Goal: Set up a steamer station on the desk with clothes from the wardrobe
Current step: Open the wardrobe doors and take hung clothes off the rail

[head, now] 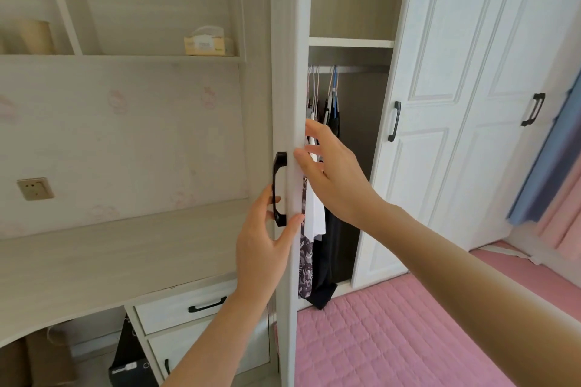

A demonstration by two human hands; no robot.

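The white wardrobe door [290, 66] stands open, edge-on to me. My left hand [262, 248] holds its black handle [279, 163], fingers hooked behind the bar and thumb on the door's edge. My right hand [334, 176] is spread with straight fingers, its tips against the door's edge, in front of the hanging clothes. Inside hang a white garment [315, 218], a dark patterned one [305, 267] and a black one [330, 261] on hangers [333, 85] from a rail. The pale wooden desk [110, 256] lies to the left. No steamer is in view.
Closed wardrobe doors [440, 97] stand to the right, with a blue and pink curtain [553, 173] beyond them. A pink quilted bed [408, 339] lies below. Drawers [185, 308] sit under the desk, next to a black device [129, 364]. A tissue box [206, 42] is on the shelf.
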